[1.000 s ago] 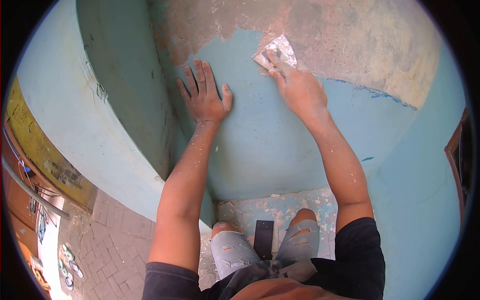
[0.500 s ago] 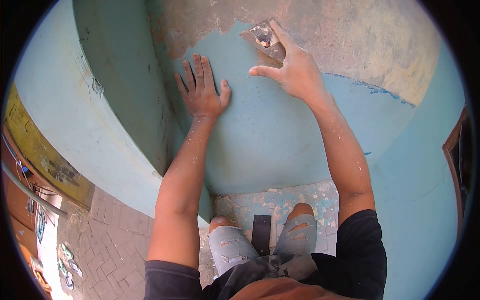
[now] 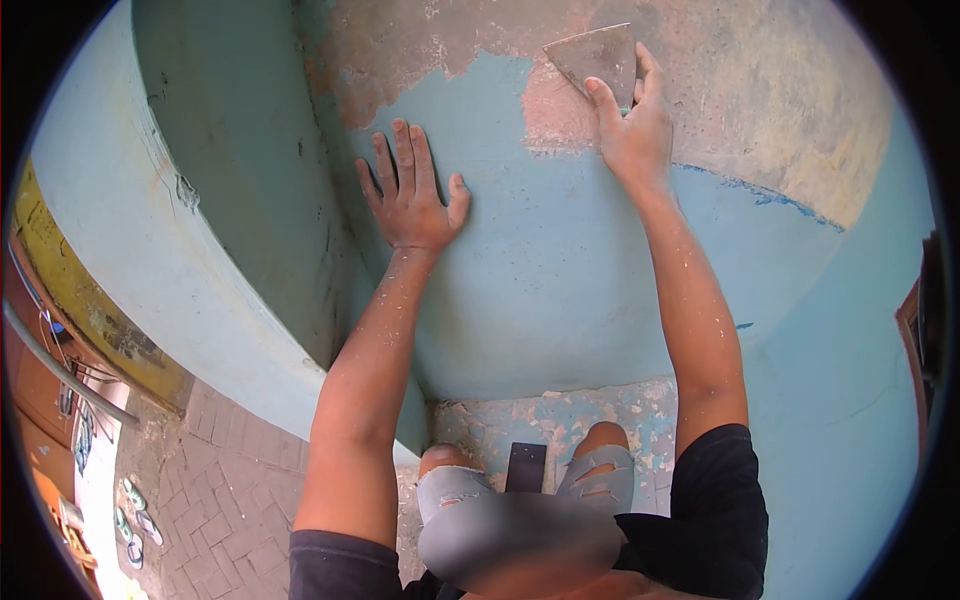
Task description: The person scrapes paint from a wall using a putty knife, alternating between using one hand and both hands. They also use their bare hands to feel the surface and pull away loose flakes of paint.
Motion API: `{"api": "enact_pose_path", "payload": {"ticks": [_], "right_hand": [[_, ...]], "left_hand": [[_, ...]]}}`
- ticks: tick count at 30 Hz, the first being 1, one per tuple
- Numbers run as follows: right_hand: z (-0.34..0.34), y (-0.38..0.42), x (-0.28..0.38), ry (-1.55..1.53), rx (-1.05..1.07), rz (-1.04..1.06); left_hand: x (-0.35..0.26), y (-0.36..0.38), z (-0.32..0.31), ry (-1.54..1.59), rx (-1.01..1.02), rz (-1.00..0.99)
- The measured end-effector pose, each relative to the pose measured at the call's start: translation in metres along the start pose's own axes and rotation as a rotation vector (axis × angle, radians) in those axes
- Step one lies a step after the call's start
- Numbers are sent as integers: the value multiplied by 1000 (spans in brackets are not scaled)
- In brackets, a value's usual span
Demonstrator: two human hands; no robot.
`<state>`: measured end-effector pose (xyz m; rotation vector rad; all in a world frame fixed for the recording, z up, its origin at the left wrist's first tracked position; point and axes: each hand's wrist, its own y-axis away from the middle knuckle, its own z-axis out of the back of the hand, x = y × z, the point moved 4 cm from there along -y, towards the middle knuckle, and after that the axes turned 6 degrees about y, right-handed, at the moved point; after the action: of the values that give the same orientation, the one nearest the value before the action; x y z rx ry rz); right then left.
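My right hand (image 3: pixel 640 140) grips a scraper (image 3: pixel 600 58) with a wide, flared metal blade. Only a sliver of its green handle shows; the fingers hide the rest. The blade is at the upper part of the wall, over bare plaster; whether its edge touches cannot be made out. Just left of this hand lies a pinkish bare patch (image 3: pixel 556 112) with a ragged edge in the paint. My left hand (image 3: pixel 412 200) rests flat on the light blue painted wall (image 3: pixel 530 270), fingers stretched upward and thumb out, holding nothing.
A greenish side wall (image 3: pixel 240 180) with a pale blue edge stands close on the left. Below, a dark flat object (image 3: pixel 526 466) lies between my knees on the paint-flecked ledge. Sandals (image 3: pixel 138 525) lie on the paving at lower left. Bare plaster (image 3: pixel 760 100) spreads at upper right.
My right hand has moved right with the scraper, and the blade has turned. The pinkish patch now shows where the blade was. My left hand stays flat on the wall.
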<state>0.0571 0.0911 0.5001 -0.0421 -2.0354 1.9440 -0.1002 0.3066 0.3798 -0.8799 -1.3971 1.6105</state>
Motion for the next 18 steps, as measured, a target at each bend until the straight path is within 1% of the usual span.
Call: {"api": "enact_pose_path", "payload": {"ticks": [1,3,4,6,7,9,10,12,15,16,18], "right_hand": [[0,4,-4,-4,-1,-7],[6,6,15,140,122,-66],[4,8,13,138,119,-72],[-5,15,5,206,208,-203],[-8,16,6,204,204,-201],[-6,19,16,230,-44,-32],[-8,22,13,227,-42,-33],[-14,28,12,112,21,28],[-9,19,11,84,94,37],[-7,15,12,82,92,32],[-5,6,10,66,110,-70]], "left_hand": [[0,0,0,2,-9,-7],[0,1,0,-5,-8,-13],[0,1,-1,-7,-12,-13],[-1,1,0,-5,-14,-16],[-1,0,0,-1,-21,-12],[-1,0,-1,2,-26,-13],[-1,1,0,9,-27,-13],[-1,1,-1,2,-24,-18],[-3,5,0,-6,-10,-26],[-3,5,0,-8,5,-39],[-3,5,-1,-5,7,-41]]}}
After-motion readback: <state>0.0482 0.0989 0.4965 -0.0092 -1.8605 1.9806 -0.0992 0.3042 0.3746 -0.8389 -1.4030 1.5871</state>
